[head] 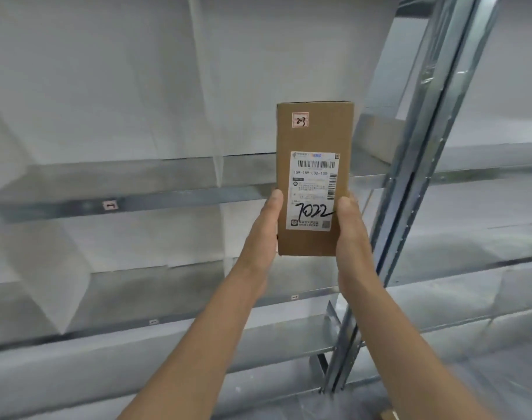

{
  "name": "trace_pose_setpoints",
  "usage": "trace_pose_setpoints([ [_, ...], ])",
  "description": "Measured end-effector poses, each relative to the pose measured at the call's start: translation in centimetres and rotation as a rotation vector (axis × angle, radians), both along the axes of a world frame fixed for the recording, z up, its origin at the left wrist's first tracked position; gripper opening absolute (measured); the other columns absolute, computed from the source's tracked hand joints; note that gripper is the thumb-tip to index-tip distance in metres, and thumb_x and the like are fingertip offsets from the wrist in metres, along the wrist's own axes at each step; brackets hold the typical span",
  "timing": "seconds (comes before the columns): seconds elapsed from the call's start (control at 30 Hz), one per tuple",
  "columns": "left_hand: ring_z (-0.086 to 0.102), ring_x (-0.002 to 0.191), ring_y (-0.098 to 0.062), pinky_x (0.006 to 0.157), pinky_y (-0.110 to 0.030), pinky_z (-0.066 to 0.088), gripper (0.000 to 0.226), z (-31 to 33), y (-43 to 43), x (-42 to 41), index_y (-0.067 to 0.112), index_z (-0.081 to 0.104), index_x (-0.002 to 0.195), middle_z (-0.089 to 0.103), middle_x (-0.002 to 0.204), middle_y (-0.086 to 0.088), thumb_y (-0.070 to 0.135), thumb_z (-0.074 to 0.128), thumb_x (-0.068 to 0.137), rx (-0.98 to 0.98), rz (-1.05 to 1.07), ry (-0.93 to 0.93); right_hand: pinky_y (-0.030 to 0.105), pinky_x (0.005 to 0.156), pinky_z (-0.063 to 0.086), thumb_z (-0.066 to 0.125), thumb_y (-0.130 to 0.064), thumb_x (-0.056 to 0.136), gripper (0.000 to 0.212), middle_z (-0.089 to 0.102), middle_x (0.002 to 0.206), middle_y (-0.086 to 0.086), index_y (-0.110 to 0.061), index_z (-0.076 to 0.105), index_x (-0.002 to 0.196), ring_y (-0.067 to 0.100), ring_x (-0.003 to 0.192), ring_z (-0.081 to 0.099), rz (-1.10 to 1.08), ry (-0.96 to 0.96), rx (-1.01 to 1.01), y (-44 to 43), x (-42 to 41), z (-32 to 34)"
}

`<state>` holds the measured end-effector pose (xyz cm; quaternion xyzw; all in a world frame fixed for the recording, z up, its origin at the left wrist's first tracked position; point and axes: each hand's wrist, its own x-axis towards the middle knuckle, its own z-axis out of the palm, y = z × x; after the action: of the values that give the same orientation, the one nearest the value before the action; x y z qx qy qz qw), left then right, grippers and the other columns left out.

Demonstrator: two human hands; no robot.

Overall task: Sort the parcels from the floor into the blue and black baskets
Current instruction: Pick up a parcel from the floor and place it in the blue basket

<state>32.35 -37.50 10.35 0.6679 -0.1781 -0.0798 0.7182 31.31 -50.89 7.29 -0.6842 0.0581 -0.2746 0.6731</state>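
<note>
I hold a tall brown cardboard parcel upright in front of me, label side facing me. A white shipping label with a barcode and handwritten "7022" covers its lower half, and a small red-edged sticker sits near its top. My left hand presses against the parcel's lower left side. My right hand grips its lower right side, thumb on the label's edge. Neither the blue nor the black basket is in view.
Bare metal shelves run across the view behind the parcel, with small tags on their front edges. A steel upright post stands just right of the parcel. A white wall is behind the rack. A brown corner shows at the bottom edge.
</note>
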Motion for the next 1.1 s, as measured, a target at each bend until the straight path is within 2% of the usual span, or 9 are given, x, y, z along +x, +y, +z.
trace_pose_setpoints([
  [0.2, 0.065, 0.095, 0.019, 0.069, -0.001, 0.048, 0.040, 1.4, 6.0, -1.1, 0.045, 0.062, 0.121, 0.074, 0.098, 0.033, 0.051, 0.023, 0.110, -0.030, 0.233, -0.019, 0.043, 0.117, 0.043, 0.033, -0.060, 0.107, 0.050, 0.060, 0.145, -0.019, -0.045, 0.046, 0.152, 0.003, 0.134, 0.054, 0.227, -0.035, 0.033, 6.1, 2.0, 1.5],
  [0.37, 0.063, 0.092, 0.023, 0.067, 0.002, 0.046, 0.039, 1.6, 10.6, -3.9, 0.050, 0.058, 0.124, 0.072, 0.096, 0.036, 0.055, 0.022, 0.109, -0.023, 0.448, -0.025, 0.044, 0.116, 0.044, 0.033, -0.060, 0.104, 0.051, 0.063, 0.142, -0.017, -0.044, 0.050, 0.149, 0.005, 0.133, 0.057, 0.425, -0.038, 0.032, 11.4, 2.0, 1.6],
  [0.5, 0.064, 0.092, 0.021, 0.066, -0.001, 0.048, 0.041, 1.0, 14.9, -7.8, 0.046, 0.056, 0.132, 0.072, 0.095, 0.036, 0.052, 0.022, 0.110, -0.038, 0.625, -0.014, 0.047, 0.121, 0.039, 0.035, -0.071, 0.096, 0.064, 0.057, 0.151, -0.017, -0.043, 0.047, 0.153, 0.006, 0.140, 0.051, 0.587, -0.001, 0.012, 16.7, 0.9, 0.4],
  [0.6, 0.065, 0.094, 0.019, 0.070, -0.005, 0.050, 0.040, -0.2, 18.7, -11.1, 0.046, 0.058, 0.127, 0.073, 0.097, 0.035, 0.050, 0.021, 0.111, -0.040, 0.762, 0.006, 0.037, 0.113, 0.045, 0.033, -0.059, 0.106, 0.053, 0.062, 0.144, -0.015, -0.038, 0.050, 0.151, 0.000, 0.132, 0.057, 0.727, -0.036, -0.004, 21.6, -1.3, -0.7],
  [0.7, 0.065, 0.098, 0.017, 0.085, -0.017, 0.048, 0.041, -1.7, 23.1, -14.7, 0.050, 0.061, 0.122, 0.073, 0.103, 0.033, 0.053, 0.021, 0.110, -0.034, 0.897, 0.041, 0.030, 0.102, 0.050, 0.032, -0.047, 0.113, 0.042, 0.065, 0.138, -0.014, -0.036, 0.050, 0.150, -0.002, 0.123, 0.061, 0.866, -0.017, -0.007, 26.8, -3.9, -1.9],
  [0.83, 0.064, 0.100, 0.017, 0.100, -0.024, 0.047, 0.040, -3.9, 29.8, -19.9, 0.049, 0.064, 0.120, 0.073, 0.109, 0.032, 0.056, 0.025, 0.109, -0.072, 1.061, 0.112, 0.049, 0.112, 0.047, 0.033, -0.056, 0.109, 0.046, 0.061, 0.144, -0.015, -0.042, 0.047, 0.151, 0.010, 0.134, 0.058, 1.046, 0.022, -0.057, 34.9, -7.7, -3.9],
  [0.87, 0.064, 0.098, 0.019, 0.098, -0.021, 0.048, 0.039, -4.4, 31.6, -21.4, 0.050, 0.063, 0.119, 0.073, 0.105, 0.034, 0.055, 0.025, 0.110, -0.080, 1.093, 0.127, 0.046, 0.111, 0.048, 0.032, -0.054, 0.111, 0.043, 0.062, 0.142, -0.016, -0.043, 0.047, 0.150, 0.007, 0.132, 0.059, 1.082, 0.033, -0.070, 37.1, -8.8, -4.4],
  [0.97, 0.063, 0.086, 0.024, 0.074, -0.003, 0.048, 0.037, -6.0, 37.5, -26.0, 0.051, 0.062, 0.110, 0.071, 0.088, 0.039, 0.052, 0.025, 0.110, -0.107, 1.193, 0.170, 0.034, 0.102, 0.048, 0.030, -0.051, 0.113, 0.040, 0.065, 0.137, -0.021, -0.046, 0.049, 0.147, -0.001, 0.125, 0.060, 1.180, 0.094, -0.099, 43.8, -12.6, -5.8],
  [1.1, 0.063, 0.096, 0.014, 0.088, -0.014, 0.047, 0.041, -9.3, 46.2, -32.0, 0.047, 0.060, 0.131, 0.069, 0.101, 0.033, 0.062, 0.031, 0.106, -0.138, 1.342, 0.281, 0.028, 0.093, 0.045, 0.030, -0.055, 0.111, 0.041, 0.067, 0.133, -0.021, -0.049, 0.053, 0.144, -0.005, 0.121, 0.060, 1.283, 0.204, -0.146, 53.3, -17.9, -8.2],
])
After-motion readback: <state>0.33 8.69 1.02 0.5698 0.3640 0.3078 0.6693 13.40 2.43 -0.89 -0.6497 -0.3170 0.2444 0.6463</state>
